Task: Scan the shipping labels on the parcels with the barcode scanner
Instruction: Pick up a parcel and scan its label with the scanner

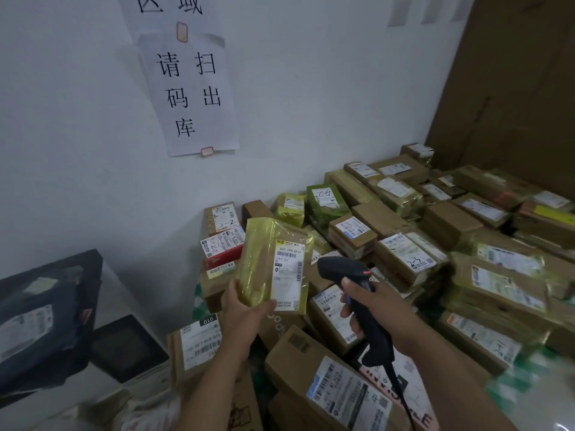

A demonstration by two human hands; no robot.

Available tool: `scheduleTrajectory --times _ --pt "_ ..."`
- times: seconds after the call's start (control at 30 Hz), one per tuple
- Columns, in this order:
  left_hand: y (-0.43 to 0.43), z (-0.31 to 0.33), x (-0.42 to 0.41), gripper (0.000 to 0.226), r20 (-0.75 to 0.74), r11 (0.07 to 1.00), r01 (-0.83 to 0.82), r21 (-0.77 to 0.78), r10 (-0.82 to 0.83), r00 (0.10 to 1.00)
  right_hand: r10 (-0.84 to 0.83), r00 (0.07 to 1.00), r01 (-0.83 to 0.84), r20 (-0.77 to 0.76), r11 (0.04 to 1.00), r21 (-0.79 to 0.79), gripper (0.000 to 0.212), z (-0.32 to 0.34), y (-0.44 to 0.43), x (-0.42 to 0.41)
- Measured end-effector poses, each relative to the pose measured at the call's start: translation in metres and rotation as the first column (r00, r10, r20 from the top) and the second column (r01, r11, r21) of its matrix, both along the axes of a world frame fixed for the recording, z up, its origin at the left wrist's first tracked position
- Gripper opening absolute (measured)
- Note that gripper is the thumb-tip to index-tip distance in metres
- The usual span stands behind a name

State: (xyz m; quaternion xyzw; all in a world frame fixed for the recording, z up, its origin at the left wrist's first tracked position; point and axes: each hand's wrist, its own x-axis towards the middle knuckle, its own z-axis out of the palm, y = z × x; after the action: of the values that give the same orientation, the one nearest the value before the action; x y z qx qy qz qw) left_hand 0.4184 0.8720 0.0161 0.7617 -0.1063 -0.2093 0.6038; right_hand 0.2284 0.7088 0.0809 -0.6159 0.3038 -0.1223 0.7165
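Yellow-wrapped parcel (273,269) held up by curled left hand (245,307), label (287,275) turned to scanner (340,269) gripped in right hand (373,306). Seems mid-scan; judging by heap (435,244) beyond hands, many parcels left.

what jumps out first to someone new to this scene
The left hand holds up a yellow-taped parcel at centre, its label beside the black barcode scanner gripped by the right hand. A heap of labelled parcels spreads right; a paper sign hangs on the wall above.

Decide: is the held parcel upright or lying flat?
Upright, slightly tilted: left hand grips the parcel by its lower end, label showing.
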Motion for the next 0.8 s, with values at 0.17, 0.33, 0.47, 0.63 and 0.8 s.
scheduleTrajectory --times 0.17,0.33,0.47,0.63,0.8 --pt "0.0 -0.002 0.001 0.107 0.056 0.999 -0.038 -0.018 0.039 0.998 0.013 0.999 -0.016 0.043 0.997 0.069 0.048 0.006 -0.006 -0.006" --pt "0.002 -0.005 0.001 0.108 0.064 0.999 -0.04 -0.037 0.042 0.997 0.052 0.998 -0.054 0.035 0.996 0.064 0.047 0.01 -0.003 -0.008" --pt "0.003 -0.006 -0.002 0.11 0.063 0.999 -0.03 -0.028 0.032 0.998 0.059 0.998 -0.061 0.035 0.997 0.054 0.047 0.012 -0.002 -0.009" --pt "-0.002 -0.004 -0.009 0.114 0.058 0.999 -0.037 0.02 0.036 0.998 0.06 0.998 -0.06 0.01 0.997 0.043 0.046 0.013 -0.005 -0.011" --pt "-0.019 -0.01 -0.016 0.092 -0.082 1.0 0.012 -0.008 -0.012 0.997 -0.031 0.999 0.032 -0.03 0.999 0.017 0.046 0.011 -0.015 -0.016"
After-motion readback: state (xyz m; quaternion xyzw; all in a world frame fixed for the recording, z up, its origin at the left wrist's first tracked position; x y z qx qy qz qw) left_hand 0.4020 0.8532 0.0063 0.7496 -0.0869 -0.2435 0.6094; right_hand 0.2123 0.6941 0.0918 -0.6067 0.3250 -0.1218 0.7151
